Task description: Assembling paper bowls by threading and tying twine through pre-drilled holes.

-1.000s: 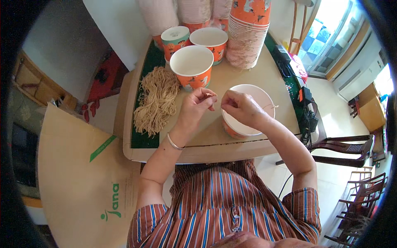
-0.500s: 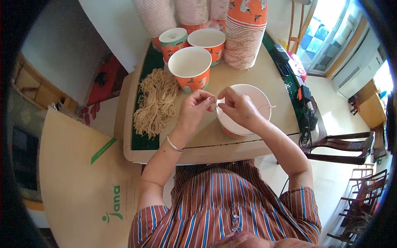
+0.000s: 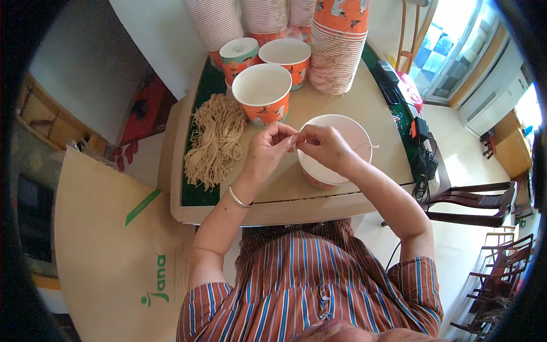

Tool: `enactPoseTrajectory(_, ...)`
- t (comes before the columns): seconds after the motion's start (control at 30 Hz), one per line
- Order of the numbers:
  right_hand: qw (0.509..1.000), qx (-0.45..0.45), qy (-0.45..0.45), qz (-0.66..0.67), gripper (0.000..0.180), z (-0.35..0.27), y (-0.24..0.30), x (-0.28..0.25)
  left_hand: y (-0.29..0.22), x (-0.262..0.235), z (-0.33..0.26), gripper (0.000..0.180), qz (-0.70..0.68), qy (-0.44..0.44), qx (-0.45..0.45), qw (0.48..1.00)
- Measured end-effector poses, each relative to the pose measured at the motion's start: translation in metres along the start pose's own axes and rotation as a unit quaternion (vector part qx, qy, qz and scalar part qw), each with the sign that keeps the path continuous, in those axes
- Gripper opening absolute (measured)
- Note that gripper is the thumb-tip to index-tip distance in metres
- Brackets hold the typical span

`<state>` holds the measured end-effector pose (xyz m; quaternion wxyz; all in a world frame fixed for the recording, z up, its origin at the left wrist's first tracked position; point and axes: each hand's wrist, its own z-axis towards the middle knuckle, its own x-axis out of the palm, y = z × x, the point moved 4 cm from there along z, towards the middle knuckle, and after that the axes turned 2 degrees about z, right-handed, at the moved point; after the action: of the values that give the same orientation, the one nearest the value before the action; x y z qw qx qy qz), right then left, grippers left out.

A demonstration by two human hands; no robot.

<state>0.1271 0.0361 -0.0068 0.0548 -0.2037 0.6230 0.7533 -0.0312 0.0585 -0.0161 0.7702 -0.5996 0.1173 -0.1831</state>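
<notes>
Pinched fingertips meet: left hand and right hand, each with thumb and forefinger closed. Something thin may sit between them; from where I stand, too small to tell.

Main relation: round paper bucket, white inside, orange-printed outside, just right of the grip, mouth up. Right hand is nearer, its wrist crossing over the mouth; left hand is outside the rim. Whether any fingertip touches the rim, can't tell. Round mouth, so no long axis across it; thin beige cord at the rim's far right, loose end pointing away from the grip.

Left of the grip: tangled hank of beige string, strands running mostly near to far. Just beyond the grip: upright orange bucket with white lining. Farther off, to the right: tall stack of nested paper buckets.

Against 0.5 s ago: right fingertips, then arched and slightly apart from the left's, now meet them, knuckles lower. Left hand nearly in place; bucket and cord end scarcely moved.
</notes>
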Motion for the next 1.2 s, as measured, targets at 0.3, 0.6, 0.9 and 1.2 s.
enactPoseTrajectory(0.3,0.998,0.051,0.012,-0.036,0.011,-0.004,0.004,-0.005,-0.016,-0.021,0.008,0.009,-0.034,-0.088,0.050,0.994)
enactPoseTrajectory(0.6,0.999,0.046,0.027,0.010,0.009,-0.004,0.003,-0.006,0.000,-0.030,-0.011,0.011,0.063,-0.133,-0.024,0.989)
enactPoseTrajectory(0.9,0.997,0.066,0.027,0.006,0.009,-0.004,-0.001,-0.004,-0.001,0.006,-0.011,0.011,0.129,-0.068,0.013,0.989)
enactPoseTrajectory(1.2,0.999,0.027,0.018,-0.032,0.012,-0.006,0.010,-0.008,-0.007,-0.006,-0.004,0.008,0.006,-0.061,-0.021,0.998)
